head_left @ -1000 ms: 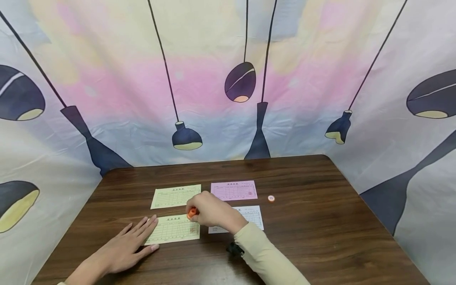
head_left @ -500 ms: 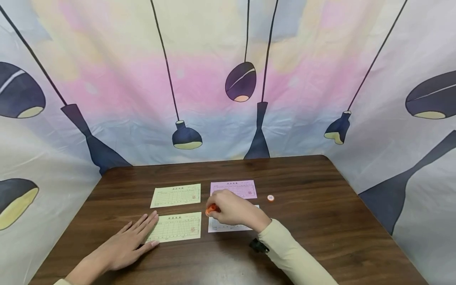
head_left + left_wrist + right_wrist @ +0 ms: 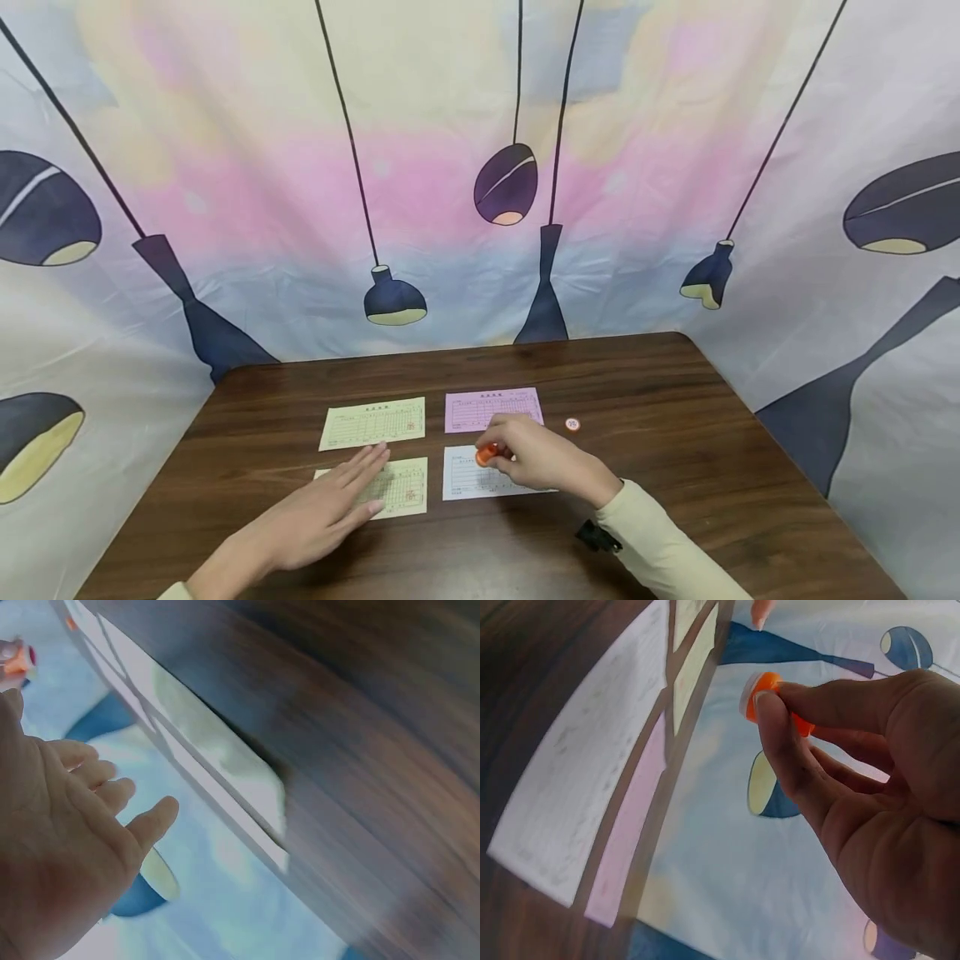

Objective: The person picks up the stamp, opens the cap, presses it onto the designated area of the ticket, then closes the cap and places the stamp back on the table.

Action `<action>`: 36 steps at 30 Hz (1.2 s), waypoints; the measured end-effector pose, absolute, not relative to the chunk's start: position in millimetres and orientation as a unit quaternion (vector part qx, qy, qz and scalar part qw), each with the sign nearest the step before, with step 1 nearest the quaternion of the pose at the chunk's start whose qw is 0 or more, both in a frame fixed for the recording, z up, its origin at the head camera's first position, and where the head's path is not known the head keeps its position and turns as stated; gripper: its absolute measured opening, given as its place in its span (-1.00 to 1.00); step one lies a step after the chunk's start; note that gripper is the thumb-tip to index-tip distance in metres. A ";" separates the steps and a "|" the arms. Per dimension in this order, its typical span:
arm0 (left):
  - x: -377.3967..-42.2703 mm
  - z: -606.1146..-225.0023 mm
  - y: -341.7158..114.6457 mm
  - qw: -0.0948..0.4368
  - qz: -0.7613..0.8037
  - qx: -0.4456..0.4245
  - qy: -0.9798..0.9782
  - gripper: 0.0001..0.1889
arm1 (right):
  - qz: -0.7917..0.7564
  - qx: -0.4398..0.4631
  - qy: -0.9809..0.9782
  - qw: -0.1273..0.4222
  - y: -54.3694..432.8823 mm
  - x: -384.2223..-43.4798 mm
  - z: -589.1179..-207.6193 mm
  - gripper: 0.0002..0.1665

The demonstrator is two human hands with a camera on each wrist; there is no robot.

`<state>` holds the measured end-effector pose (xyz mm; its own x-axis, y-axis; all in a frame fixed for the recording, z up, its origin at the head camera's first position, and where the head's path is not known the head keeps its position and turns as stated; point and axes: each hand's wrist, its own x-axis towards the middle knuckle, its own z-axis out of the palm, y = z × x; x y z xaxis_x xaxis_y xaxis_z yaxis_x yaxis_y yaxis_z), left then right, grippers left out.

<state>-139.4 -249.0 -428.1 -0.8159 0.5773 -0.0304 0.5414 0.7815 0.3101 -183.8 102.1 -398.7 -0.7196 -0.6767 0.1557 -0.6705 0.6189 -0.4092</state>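
My right hand (image 3: 536,454) pinches a small orange stamp (image 3: 486,455) between thumb and fingers, close over the left part of a white printed slip (image 3: 459,485). In the right wrist view the stamp (image 3: 769,684) shows a pale, round end, and the white slip (image 3: 592,765) lies to its left. My left hand (image 3: 307,518) reaches over the near pale-green slip (image 3: 408,479), fingers straight, hiding its left part. A red mark shows on that slip's right side. In the left wrist view the hand (image 3: 67,825) holds nothing.
Behind lie another pale-green slip (image 3: 367,427) with a red mark and a pink slip (image 3: 465,408). A small round orange-and-white cap (image 3: 573,425) rests right of the pink one. The brown table (image 3: 675,467) meets a lamp-patterned curtain (image 3: 450,242) at the back.
My right hand has moved right with the stamp, from the near pale-green slip to over the white one. My left hand has shifted right and forward, farther over the near pale-green slip.
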 end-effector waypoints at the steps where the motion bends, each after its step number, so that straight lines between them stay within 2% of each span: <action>1: -140.2 -427.4 -243.7 0.067 0.146 0.302 0.940 -0.30 | -0.228 -0.372 0.900 0.007 105.6 -183.5 -400.3 -0.87; 7: -146.3 -422.9 -217.3 0.102 0.158 0.315 0.930 -0.26 | -0.236 -0.376 0.896 0.002 123.8 -183.6 -411.6 -0.77; 11: -150.2 -421.2 -202.0 0.125 0.167 0.318 0.925 -0.21 | -0.241 -0.377 0.894 0.020 133.8 -182.2 -417.1 -0.81; 17: -158.1 -425.5 -184.4 0.104 0.135 0.340 0.925 -0.19 | -0.262 -0.362 0.894 0.025 146.1 -178.6 -423.2 -0.85; 24: -166.9 -434.7 -172.2 0.103 0.111 0.365 0.919 -0.25 | -0.251 -0.363 0.897 0.005 158.8 -176.2 -428.1 -0.74; 30: -174.5 -443.1 -163.9 0.103 0.085 0.382 0.915 -0.23 | -0.239 -0.376 0.895 -0.024 170.3 -175.9 -432.0 -0.74; 36: -179.4 -449.0 -158.1 0.104 0.067 0.385 0.914 -0.19 | -0.247 -0.393 0.886 -0.019 182.6 -174.3 -437.8 -0.71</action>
<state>-179.4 -158.1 -449.0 -0.6817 0.7183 -0.1390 0.6902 0.6944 0.2037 -174.3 182.6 -437.8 -0.6908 -0.6861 0.2281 -0.7052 0.5696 -0.4223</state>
